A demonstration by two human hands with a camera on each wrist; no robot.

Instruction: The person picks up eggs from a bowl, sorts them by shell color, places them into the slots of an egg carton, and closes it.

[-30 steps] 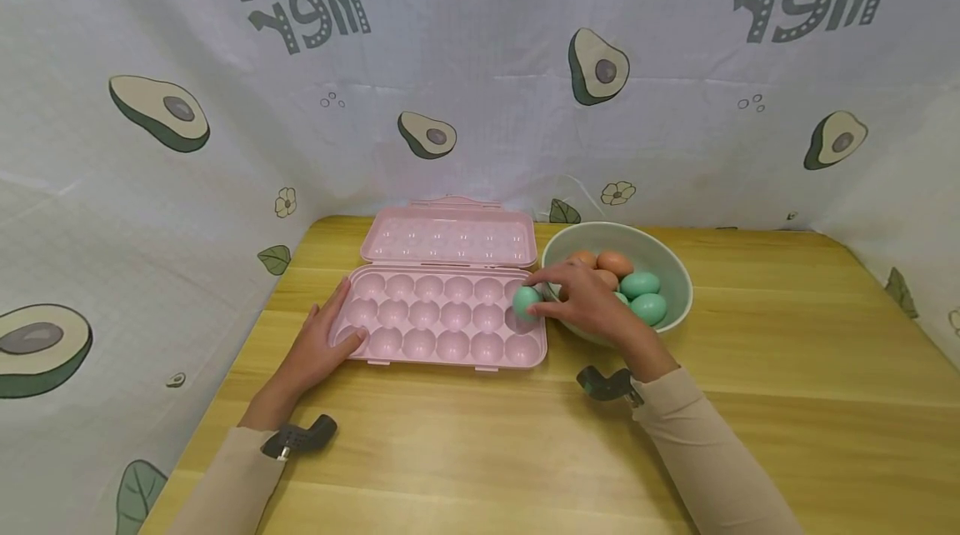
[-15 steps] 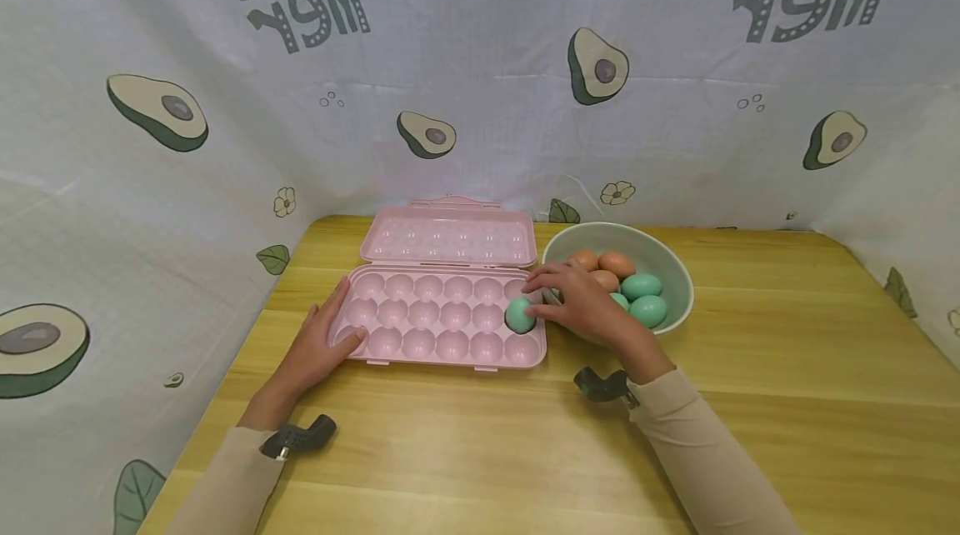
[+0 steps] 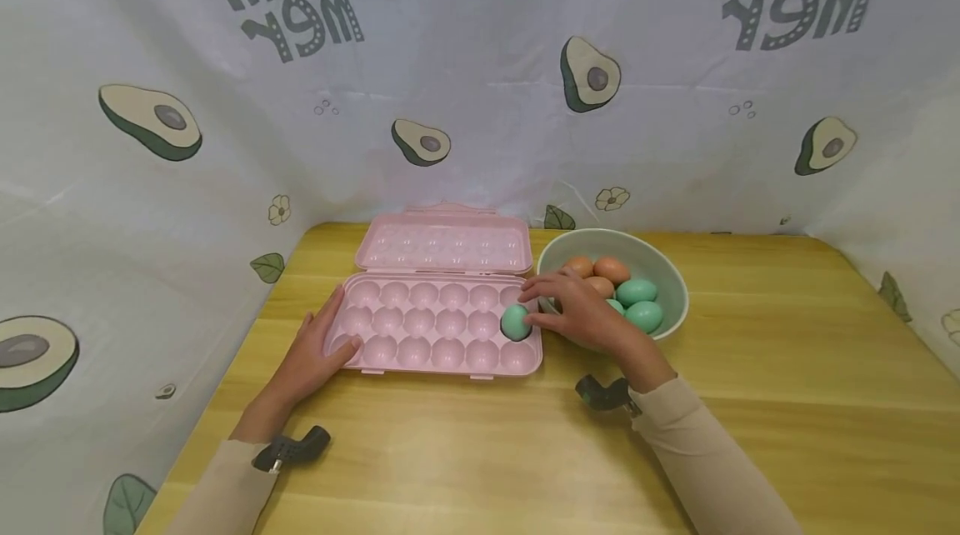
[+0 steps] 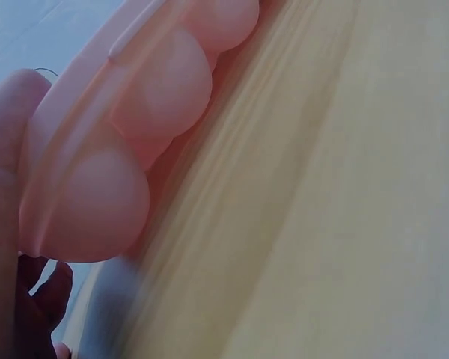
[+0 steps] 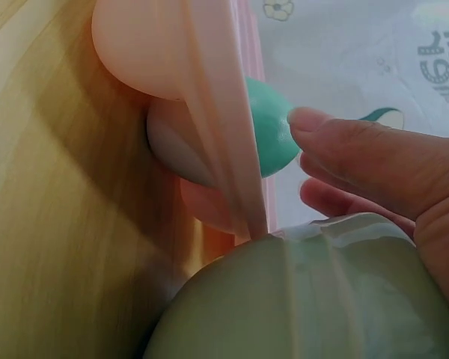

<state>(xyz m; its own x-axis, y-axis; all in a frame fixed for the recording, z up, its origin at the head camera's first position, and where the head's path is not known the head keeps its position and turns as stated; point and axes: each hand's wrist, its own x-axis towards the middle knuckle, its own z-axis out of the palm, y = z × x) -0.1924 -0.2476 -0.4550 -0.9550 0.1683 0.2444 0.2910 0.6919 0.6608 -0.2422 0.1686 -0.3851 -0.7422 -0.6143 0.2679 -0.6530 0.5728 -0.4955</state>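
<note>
A pink plastic egg tray lies with its lid open behind it. My left hand holds its left end, fingers along the side and thumb over the near corner; in the left wrist view the thumb lies along the rim. One green egg sits in the middle row's rightmost cup. My right hand is over it, with the thumb tip at the egg in the right wrist view and the other fingers spread away from it. The remaining visible cups hold nothing.
A pale green bowl stands at the tray's right end, partly behind my right hand. Several brown eggs and green eggs lie in it. A printed cloth hangs behind the wooden table.
My right hand has lowered the green egg into the rightmost middle cup, and its fingers have loosened from it. The left hand stays on the tray. The head view has shifted slightly.
</note>
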